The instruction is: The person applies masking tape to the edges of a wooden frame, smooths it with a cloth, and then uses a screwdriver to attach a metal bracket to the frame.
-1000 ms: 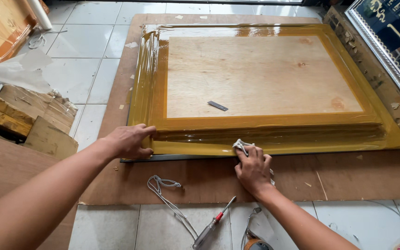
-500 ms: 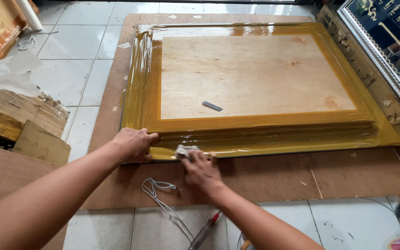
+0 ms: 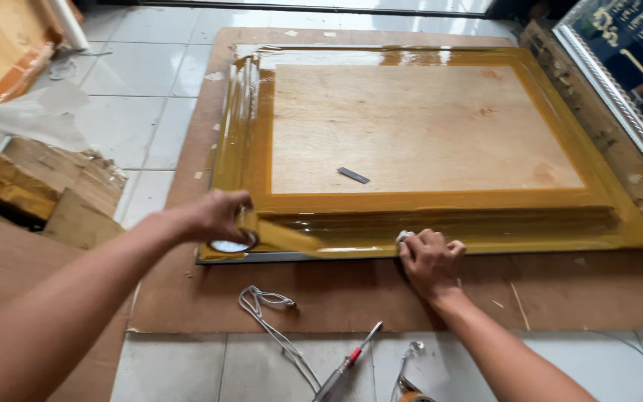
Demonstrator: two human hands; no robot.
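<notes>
Left hand (image 3: 213,216) is gripping a tape roll (image 3: 234,237) at the panel's (image 3: 418,126) near-left corner, strip of tape (image 3: 284,237) running right. Right hand (image 3: 429,260) is curled, pressing a white rag (image 3: 403,237) against the near edge. Panel lies on a board (image 3: 351,290) on the floor, blade (image 3: 353,176) on top, screwdriver (image 3: 347,365) nearby.

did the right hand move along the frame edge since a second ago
Cannot tell: the camera shifted. The right hand still presses the frame's near edge, below the small blade.

Single head-worn view, looking steeply down and forward, close above the left hand (image 3: 213,216) and right hand (image 3: 429,260), floor beyond them
</notes>
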